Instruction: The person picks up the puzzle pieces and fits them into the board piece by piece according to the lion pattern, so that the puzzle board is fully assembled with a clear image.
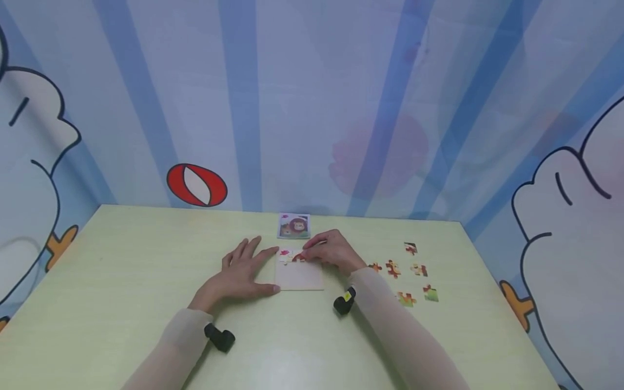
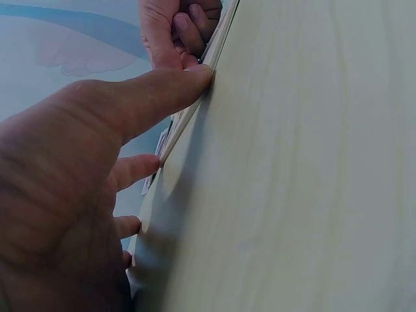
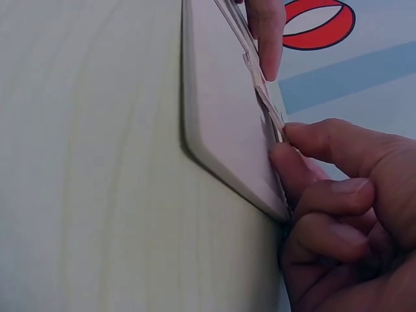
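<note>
A square white puzzle board [image 1: 298, 277] lies on the table, with joined puzzle pieces [image 1: 286, 259] along its far edge. My left hand [image 1: 240, 277] lies at the board's left side, fingers spread, thumb and index fingertips touching the board's edge. At the far right part of the board, my right hand [image 1: 335, 253] pinches a puzzle piece [image 3: 270, 109] between thumb and index finger. In the right wrist view this piece sits slightly tilted against the row, and its other fingers [image 3: 338, 237] are curled. The fingertips hide part of the piece's picture.
Just beyond the board lies a picture card [image 1: 294, 226] with a lion. Several loose puzzle pieces [image 1: 392, 268] are scattered to the right, some partly behind the right sleeve [image 1: 390, 309]. A printed curtain [image 1: 302, 108] rises at the table's [image 1: 146, 254] back edge.
</note>
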Available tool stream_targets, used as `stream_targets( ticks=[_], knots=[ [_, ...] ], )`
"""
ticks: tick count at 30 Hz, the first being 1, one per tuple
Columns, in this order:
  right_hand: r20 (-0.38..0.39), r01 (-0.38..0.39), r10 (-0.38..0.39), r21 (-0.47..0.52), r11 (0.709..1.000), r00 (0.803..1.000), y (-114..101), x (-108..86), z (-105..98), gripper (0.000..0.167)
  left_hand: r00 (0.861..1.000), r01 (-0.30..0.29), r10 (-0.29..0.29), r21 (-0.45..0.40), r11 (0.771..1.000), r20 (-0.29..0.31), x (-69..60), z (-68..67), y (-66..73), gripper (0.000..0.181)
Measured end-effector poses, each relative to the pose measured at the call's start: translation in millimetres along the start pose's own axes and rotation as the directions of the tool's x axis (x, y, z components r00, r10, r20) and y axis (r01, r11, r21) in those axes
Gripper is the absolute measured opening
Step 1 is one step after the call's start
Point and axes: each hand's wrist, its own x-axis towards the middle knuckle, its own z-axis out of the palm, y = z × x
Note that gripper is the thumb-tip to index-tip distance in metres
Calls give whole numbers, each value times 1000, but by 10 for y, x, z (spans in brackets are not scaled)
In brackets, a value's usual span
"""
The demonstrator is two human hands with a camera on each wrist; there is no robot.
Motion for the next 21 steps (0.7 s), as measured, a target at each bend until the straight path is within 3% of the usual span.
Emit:
stream_targets(
  ticks=[14,21],
  knots=[
    [-73,-8,-4,-171,985,997,-65,1,87,9,1000,-16,16,1,1000,-10,-7,0,7,93],
    [-57,43,-55,-182,982,997,-8,-10,66,11,1000,-19,19,5,1000,5,-56,-61,70,96]
  ],
)
